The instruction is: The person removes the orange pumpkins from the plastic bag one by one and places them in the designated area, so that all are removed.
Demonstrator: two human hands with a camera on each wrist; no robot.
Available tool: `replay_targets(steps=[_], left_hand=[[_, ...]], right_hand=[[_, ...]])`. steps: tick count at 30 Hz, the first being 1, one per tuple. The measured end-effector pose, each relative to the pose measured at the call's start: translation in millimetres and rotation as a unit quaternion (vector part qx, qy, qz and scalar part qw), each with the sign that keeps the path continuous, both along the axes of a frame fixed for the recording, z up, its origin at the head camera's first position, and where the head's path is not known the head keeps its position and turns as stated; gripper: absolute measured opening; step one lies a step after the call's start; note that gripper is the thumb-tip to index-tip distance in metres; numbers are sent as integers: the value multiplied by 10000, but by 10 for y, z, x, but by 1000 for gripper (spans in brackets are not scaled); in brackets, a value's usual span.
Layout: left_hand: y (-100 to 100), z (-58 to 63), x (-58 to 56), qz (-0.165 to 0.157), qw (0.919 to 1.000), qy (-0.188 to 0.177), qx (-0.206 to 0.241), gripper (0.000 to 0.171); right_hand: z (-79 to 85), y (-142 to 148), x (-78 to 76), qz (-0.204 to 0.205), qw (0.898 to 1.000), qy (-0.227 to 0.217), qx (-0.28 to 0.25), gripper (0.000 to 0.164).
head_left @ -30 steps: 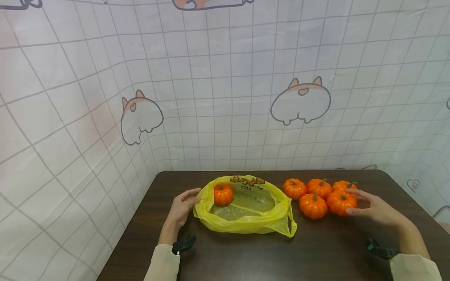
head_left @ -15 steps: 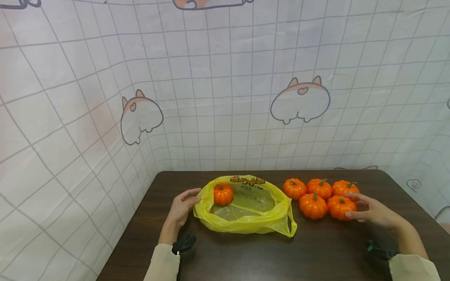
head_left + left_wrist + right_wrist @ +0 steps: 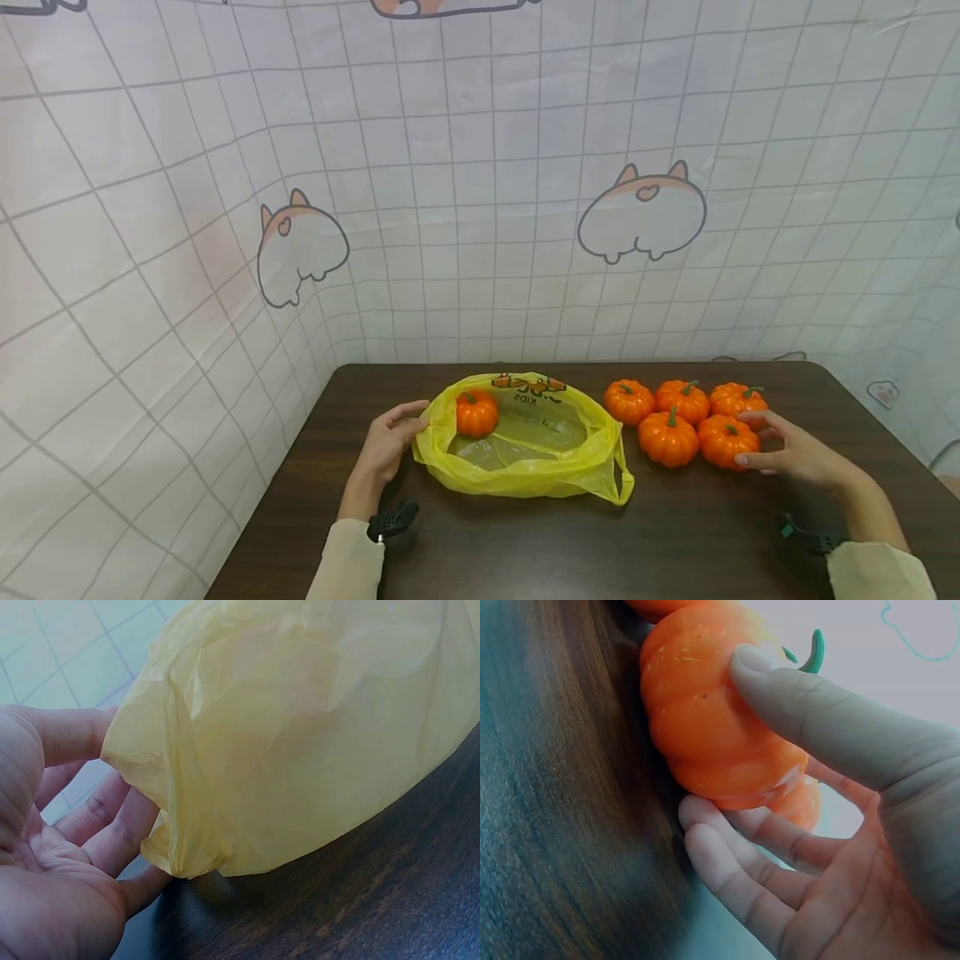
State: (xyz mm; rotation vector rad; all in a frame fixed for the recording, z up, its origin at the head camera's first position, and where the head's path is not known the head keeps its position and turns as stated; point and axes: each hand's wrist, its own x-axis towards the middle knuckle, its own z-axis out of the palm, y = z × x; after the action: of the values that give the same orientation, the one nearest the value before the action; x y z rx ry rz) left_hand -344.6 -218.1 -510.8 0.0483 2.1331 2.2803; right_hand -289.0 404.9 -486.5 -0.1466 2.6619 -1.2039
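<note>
A yellow plastic bag (image 3: pixel 517 483) lies on the table with its mouth spread wide, one small orange pumpkin (image 3: pixel 477 414) inside at its left. My left hand (image 3: pixel 392 437) holds the bag's left rim; in the left wrist view the thumb is at the bag's edge and the fingertips go behind the folded film (image 3: pixel 187 825). At the right, my right hand (image 3: pixel 802 452) grips the front-right pumpkin (image 3: pixel 726 443) of a group. In the right wrist view its thumb lies on that pumpkin's (image 3: pixel 705 705) side near the green stem, and the other fingers curve under the opposite side.
Several more pumpkins sit close around the gripped one: a front one (image 3: pixel 668 438), and others behind, left (image 3: pixel 629 402), middle (image 3: pixel 682 401) and right (image 3: pixel 735 398). A looped bag handle (image 3: pixel 624 483) points toward them. Gridded cloth (image 3: pixel 487 250) hangs behind the dark table (image 3: pixel 510 550).
The front-right pumpkin has shifted slightly toward me, away from the one behind it, and the right hand has settled closer around it. Left hand and bag have not visibly moved.
</note>
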Motion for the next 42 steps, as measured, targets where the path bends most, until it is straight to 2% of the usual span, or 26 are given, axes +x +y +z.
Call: replay_targets(steps=[9, 16, 28, 36, 42], left_hand=[[3, 12, 2, 18, 10000, -3, -18, 41], [1, 15, 7, 8, 10000, -24, -41, 42], [-5, 7, 8, -2, 10000, -8, -68, 42], [-4, -1, 6, 25, 10000, -56, 18, 41], [0, 8, 5, 32, 10000, -65, -11, 41]], right_hand=[[-4, 19, 3, 0, 9999, 151, 65, 79], [5, 16, 5, -26, 10000, 61, 41, 81], [11, 30, 24, 80, 9998, 150, -89, 78], [144, 13, 74, -93, 9998, 172, 73, 69], [303, -76, 92, 24, 9991, 386, 157, 63]])
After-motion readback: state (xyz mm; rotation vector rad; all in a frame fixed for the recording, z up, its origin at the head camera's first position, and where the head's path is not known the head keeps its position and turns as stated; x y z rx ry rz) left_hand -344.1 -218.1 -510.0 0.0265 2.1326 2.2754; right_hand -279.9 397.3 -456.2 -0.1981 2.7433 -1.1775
